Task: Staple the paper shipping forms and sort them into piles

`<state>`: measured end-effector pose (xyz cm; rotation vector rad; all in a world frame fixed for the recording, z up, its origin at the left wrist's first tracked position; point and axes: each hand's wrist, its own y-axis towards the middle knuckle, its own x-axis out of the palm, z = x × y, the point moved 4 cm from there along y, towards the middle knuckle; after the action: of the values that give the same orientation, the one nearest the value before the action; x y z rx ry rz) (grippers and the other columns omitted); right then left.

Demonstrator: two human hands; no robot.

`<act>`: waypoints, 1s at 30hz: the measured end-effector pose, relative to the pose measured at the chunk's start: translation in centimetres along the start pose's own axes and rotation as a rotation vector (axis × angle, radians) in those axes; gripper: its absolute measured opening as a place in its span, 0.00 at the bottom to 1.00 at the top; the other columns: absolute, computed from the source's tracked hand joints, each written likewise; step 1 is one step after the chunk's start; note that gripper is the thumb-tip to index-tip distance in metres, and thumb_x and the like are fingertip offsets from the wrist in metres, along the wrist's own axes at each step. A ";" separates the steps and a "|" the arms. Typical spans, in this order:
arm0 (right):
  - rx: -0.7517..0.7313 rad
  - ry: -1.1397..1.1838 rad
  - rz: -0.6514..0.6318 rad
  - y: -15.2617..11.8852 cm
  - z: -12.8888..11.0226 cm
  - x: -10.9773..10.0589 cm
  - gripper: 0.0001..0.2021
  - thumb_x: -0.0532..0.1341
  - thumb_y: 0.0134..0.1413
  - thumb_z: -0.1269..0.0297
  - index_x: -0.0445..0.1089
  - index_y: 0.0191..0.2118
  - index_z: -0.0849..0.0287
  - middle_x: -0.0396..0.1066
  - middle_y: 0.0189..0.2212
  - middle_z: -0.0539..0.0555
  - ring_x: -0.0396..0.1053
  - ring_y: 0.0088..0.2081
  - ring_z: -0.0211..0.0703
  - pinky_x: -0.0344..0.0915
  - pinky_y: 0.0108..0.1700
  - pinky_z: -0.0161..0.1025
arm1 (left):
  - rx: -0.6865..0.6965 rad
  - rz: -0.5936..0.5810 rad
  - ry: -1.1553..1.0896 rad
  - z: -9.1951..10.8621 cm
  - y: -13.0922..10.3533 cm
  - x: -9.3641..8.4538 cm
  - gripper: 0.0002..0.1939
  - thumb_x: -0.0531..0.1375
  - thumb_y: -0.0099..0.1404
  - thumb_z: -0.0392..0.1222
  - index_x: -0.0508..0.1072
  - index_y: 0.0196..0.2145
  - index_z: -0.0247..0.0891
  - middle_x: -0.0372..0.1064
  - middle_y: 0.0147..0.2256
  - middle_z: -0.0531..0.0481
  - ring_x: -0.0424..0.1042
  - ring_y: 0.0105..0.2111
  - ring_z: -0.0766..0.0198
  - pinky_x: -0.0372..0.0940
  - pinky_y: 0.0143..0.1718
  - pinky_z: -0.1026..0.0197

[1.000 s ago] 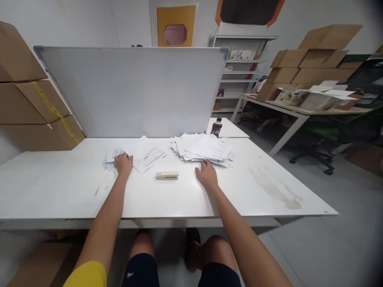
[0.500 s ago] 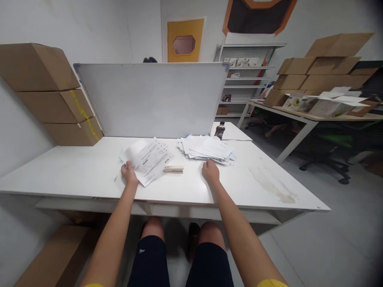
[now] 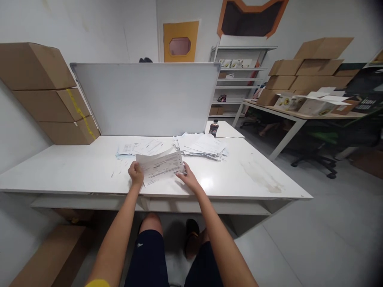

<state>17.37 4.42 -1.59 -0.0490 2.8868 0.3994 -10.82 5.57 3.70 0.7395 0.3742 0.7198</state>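
Printed paper sheets (image 3: 160,167) are held up and tilted over the table in front of me. My left hand (image 3: 136,174) is closed around their left edge. At the right edge, my right hand (image 3: 189,179) pinches the sheets, its thumb on the front side. Behind them lie more printed papers (image 3: 131,148) on the table. A thick, uneven pile of papers (image 3: 202,144) sits farther right, beyond my right hand. No stapler shows now; the held sheets cover the spot where it lay.
The white table (image 3: 233,175) has a brownish stain (image 3: 263,177) at right. A whiteboard (image 3: 143,99) stands along its back edge. Stacked cardboard boxes (image 3: 56,103) are at the left, and a dark bottle (image 3: 213,128) stands behind the pile. An office chair (image 3: 323,155) is off to the right.
My right hand has moved left from beside the pile and taken the sheets' right edge. The sheets have been raised and turned more level, now hiding the stapler. The view has shifted slightly.
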 end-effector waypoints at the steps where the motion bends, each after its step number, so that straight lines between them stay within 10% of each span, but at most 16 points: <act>1: 0.025 0.011 0.049 0.4 0.2 -0.3 0.41 0.65 0.49 0.51 0.50 0.67 0.52 0.58 0.63 0.62 0.61 0.59 0.57 0.63 0.56 0.55 | -0.017 0.004 -0.006 0.0 0.1 0.1 0.28 0.46 0.66 0.65 0.51 0.18 0.42 0.47 0.17 0.56 0.49 0.22 0.66 0.49 0.25 0.63; 8: -0.161 -0.084 0.166 3.3 -0.2 -0.7 0.41 0.66 0.44 0.53 0.55 0.64 0.57 0.52 0.66 0.63 0.47 0.67 0.58 0.45 0.66 0.57 | -0.209 0.115 -0.111 -1.3 1.1 0.6 0.29 0.45 0.65 0.67 0.56 0.21 0.41 0.52 0.19 0.56 0.52 0.22 0.66 0.50 0.24 0.63; 16: -0.112 0.295 -0.061 4.0 0.0 -1.1 0.22 0.54 0.51 0.55 0.72 0.51 0.51 0.73 0.51 0.56 0.65 0.57 0.54 0.59 0.58 0.53 | -0.141 0.036 -0.007 -1.5 1.0 0.7 0.27 0.46 0.67 0.63 0.52 0.19 0.42 0.46 0.17 0.57 0.49 0.22 0.66 0.47 0.24 0.62; 21: -0.230 0.190 -0.105 2.8 -1.4 -1.0 0.23 0.52 0.57 0.43 0.76 0.45 0.51 0.71 0.53 0.56 0.57 0.62 0.54 0.48 0.65 0.53 | -0.245 0.063 0.094 -2.0 1.5 0.6 0.25 0.49 0.66 0.61 0.54 0.19 0.41 0.47 0.18 0.57 0.49 0.23 0.66 0.47 0.25 0.62; 30: -0.057 0.000 0.007 2.6 -0.3 0.1 0.18 0.61 0.51 0.47 0.74 0.41 0.54 0.72 0.43 0.59 0.67 0.49 0.57 0.64 0.53 0.56 | -0.208 -0.121 -0.035 -1.8 1.2 1.6 0.30 0.50 0.61 0.71 0.52 0.19 0.42 0.46 0.17 0.57 0.49 0.22 0.66 0.49 0.25 0.63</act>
<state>17.06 6.87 -0.61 -0.0488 2.8763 0.4836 -11.23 8.17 3.19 0.5276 0.3041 0.6207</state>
